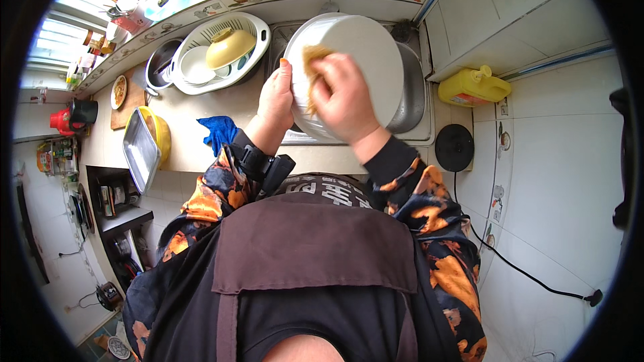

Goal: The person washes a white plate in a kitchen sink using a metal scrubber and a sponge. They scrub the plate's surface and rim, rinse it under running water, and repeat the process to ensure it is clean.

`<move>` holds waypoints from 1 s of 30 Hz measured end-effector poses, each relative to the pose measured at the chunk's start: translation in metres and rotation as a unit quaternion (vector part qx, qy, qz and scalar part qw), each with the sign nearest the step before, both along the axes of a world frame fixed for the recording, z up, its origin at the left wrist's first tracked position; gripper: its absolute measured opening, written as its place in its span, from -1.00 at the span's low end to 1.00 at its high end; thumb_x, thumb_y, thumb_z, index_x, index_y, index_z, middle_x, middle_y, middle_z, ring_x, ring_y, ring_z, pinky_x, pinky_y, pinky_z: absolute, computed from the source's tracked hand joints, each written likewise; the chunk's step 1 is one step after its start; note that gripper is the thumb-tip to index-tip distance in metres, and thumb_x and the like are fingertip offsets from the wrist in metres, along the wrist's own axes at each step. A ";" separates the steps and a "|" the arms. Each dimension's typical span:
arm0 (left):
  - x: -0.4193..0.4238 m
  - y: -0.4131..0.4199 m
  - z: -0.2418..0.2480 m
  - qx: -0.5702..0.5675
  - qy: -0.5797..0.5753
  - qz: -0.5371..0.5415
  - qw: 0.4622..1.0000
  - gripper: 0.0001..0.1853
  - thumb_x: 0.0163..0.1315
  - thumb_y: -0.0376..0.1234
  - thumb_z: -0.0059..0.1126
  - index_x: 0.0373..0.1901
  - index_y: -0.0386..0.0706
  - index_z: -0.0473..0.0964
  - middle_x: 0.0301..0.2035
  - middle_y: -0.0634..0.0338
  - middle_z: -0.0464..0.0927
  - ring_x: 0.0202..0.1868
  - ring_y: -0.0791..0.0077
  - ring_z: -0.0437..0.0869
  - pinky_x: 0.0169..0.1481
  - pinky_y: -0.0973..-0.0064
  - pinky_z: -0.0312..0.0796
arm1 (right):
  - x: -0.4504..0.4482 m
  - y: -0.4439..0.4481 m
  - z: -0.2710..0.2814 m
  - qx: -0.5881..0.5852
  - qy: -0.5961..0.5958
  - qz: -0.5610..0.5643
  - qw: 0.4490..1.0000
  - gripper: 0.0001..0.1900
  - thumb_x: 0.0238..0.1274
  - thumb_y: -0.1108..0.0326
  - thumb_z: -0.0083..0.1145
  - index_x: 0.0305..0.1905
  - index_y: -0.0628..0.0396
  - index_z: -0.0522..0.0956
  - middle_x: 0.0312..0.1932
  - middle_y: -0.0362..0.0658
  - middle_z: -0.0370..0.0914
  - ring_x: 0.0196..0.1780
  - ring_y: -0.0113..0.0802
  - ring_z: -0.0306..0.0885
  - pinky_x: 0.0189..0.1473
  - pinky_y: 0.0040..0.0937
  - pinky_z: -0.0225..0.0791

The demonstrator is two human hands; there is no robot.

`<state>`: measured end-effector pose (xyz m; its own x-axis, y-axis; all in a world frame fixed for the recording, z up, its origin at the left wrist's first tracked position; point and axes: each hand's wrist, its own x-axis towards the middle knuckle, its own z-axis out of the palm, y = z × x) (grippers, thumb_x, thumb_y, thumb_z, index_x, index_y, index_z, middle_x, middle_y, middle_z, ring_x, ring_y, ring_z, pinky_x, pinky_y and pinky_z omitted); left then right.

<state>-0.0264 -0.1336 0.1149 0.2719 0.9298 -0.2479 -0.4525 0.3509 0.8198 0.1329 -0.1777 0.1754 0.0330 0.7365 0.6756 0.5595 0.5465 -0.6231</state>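
Note:
A large round white basin (365, 55) is tilted over the stainless steel sink (413, 85), its smooth flat side facing me. My left hand (276, 98) grips its left edge, the thumb pointing up along the rim. Bunched in my right hand (344, 95) is a tan scrubbing cloth (316, 55), pressed against the ribbed side wall of the basin. The right fingers are slightly blurred. Most of the sink's bowl and the tap are hidden behind the basin.
Left of the sink stand a white drainer basket (183, 85) with a yellow bowl (230, 49), a dark pan (157, 73) and a blue cloth (219, 130). A metal tray (139, 148) overhangs the counter edge. To the right are a yellow jug (470, 89) and a black corded hotplate (454, 148).

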 end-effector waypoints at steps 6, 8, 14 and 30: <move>0.003 -0.007 0.016 -0.015 0.016 -0.004 1.000 -0.42 0.51 0.06 -0.12 0.22 -0.26 0.44 0.07 0.10 0.61 0.06 0.37 0.61 0.23 0.34 0.43 | 0.085 0.059 -0.037 -0.092 0.029 -0.200 0.975 -0.85 0.10 0.47 0.16 -0.21 0.22 0.61 -0.17 0.06 0.58 -0.08 0.09 0.55 0.02 -0.09 0.44; 0.010 -0.010 0.023 -0.011 0.028 0.008 1.000 -0.42 0.50 0.06 -0.09 0.13 -0.31 0.48 -0.02 0.11 0.64 -0.02 0.40 0.64 0.16 0.39 0.45 | 0.093 0.056 -0.044 -0.114 0.026 -0.203 0.972 -0.83 0.12 0.46 0.18 -0.17 0.22 0.61 -0.17 0.06 0.59 -0.12 0.05 0.58 -0.01 -0.15 0.48; 0.013 -0.005 0.032 0.000 0.027 0.070 0.997 -0.51 0.53 -0.01 -0.08 0.03 -0.28 0.52 -0.22 0.18 0.66 -0.26 0.52 0.65 -0.15 0.54 0.50 | 0.007 -0.003 -0.004 -0.032 0.015 0.016 0.999 -0.76 0.06 0.55 0.15 -0.11 0.19 0.56 -0.13 0.03 0.54 -0.01 0.05 0.53 0.06 -0.15 0.45; 0.012 -0.019 0.042 0.171 0.223 -0.056 0.958 -0.65 0.52 -0.11 0.01 -0.29 -0.18 0.58 -0.55 0.43 0.47 -0.56 0.75 0.40 -0.54 0.66 0.27 | 0.116 0.039 -0.005 -0.138 0.041 -0.140 0.980 -0.73 0.05 0.54 0.04 -0.13 0.25 0.65 -0.13 0.01 0.64 0.00 -0.02 0.56 0.10 -0.22 0.43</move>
<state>-0.0141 -0.1526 0.1567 0.3125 0.9487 -0.0486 -0.0047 0.0527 0.9986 0.2486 -0.1390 0.1705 0.3056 0.8451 0.4386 0.6051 0.1833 -0.7747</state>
